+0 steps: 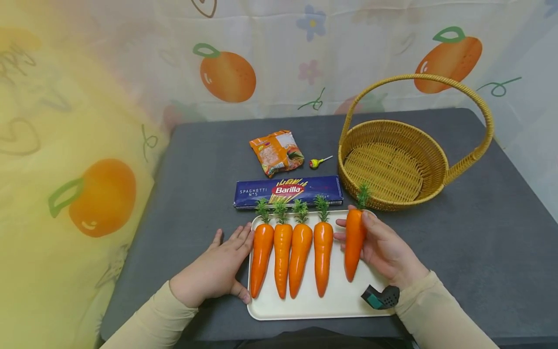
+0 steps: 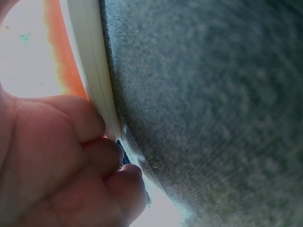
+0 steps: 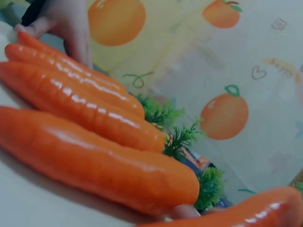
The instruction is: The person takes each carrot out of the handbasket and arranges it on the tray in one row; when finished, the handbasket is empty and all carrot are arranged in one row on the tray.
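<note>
My right hand (image 1: pixel 385 247) holds a carrot (image 1: pixel 355 242) with a green leafy top between thumb and fingers, over the right part of a cream tray (image 1: pixel 301 310). Several more carrots (image 1: pixel 323 257) lie side by side on the tray, tops pointing away from me. In the right wrist view, the held carrot (image 3: pixel 265 210) shows at the lower right corner, beside the row on the tray. My left hand (image 1: pixel 218 269) rests against the tray's left edge, fingers extended and thumb near the front corner. The left wrist view shows its fingers (image 2: pixel 85 123) touching the tray rim (image 2: pixel 92 61).
Behind the tray lies a blue spaghetti box (image 1: pixel 287 190). Farther back are an orange snack packet (image 1: pixel 276 152) and a yellow lollipop (image 1: pixel 315 163). A wicker basket (image 1: pixel 388 165) with a tall handle stands at the back right of the grey table (image 1: pixel 488 271).
</note>
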Demonstrator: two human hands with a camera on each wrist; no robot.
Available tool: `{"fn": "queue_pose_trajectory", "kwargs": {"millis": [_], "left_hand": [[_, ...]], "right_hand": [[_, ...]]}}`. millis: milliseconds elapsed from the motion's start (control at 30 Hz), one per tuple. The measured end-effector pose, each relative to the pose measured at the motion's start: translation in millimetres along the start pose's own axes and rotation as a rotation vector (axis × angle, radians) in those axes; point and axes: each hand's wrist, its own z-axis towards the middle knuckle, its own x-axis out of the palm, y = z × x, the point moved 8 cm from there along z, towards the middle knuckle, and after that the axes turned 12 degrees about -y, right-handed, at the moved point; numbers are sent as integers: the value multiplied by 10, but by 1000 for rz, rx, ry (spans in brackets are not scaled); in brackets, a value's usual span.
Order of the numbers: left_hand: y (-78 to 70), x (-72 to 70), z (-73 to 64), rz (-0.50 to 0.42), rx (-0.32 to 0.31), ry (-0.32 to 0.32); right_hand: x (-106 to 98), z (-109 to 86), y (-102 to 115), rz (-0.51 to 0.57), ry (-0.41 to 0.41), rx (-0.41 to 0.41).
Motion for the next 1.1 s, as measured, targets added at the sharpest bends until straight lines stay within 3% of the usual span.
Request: {"fn": "queue_pose_trajectory", "kwargs": {"millis": [267, 467, 800, 967, 1100], "left_hand": [[-18, -5, 12, -10, 3, -2], [-21, -20, 20, -7, 5, 0], [-28, -22, 39, 5, 24, -10], [9, -7, 50, 2, 28, -19], [68, -22, 47, 4, 10, -16]], "right_hand": [[-33, -106, -16, -270, 46, -30], [-33, -169, -18, -375, -11, -14], [-98, -212, 73, -495, -68, -71], [-131, -255, 231, -542, -97, -185], [-242, -337, 481, -550, -171, -344]]}}
